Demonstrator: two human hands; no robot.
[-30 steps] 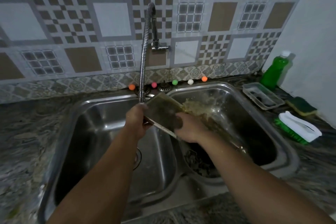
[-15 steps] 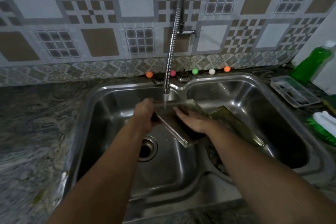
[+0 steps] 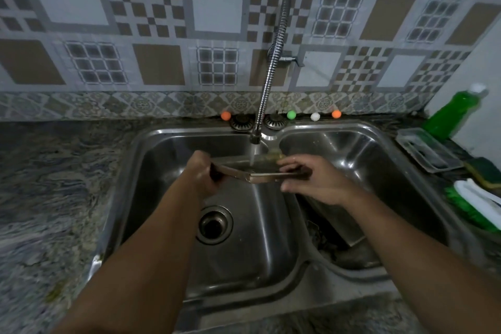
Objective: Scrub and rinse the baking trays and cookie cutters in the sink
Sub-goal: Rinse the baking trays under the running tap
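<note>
**Tray under the tap, 2 hands on it**

Mid-rinse by the look of it. Baking tray held nearly flat over the left basin of the sink, right under the faucet, with the water stream landing on its far side. Long axis running left to right, roughly level, near corner pointing back at the camera.

Left hand wrapped around the left end, fingers curled under and gripping. Right hand clamped on the right end, thumb over the top rim and fingers below the edge. So 1 hand per end, tray between them, neither really nearer.

Second tray leaning down in the right basin, looks not yet done. Can't make out any cookie cutters, too dark down there.

Probably a tilt next to run the water across the whole length. Wet metal, slippery, worth keeping both grips firm.

Dish soap bottle, sponge and scrub brush sitting on the worktop to the right.
</note>
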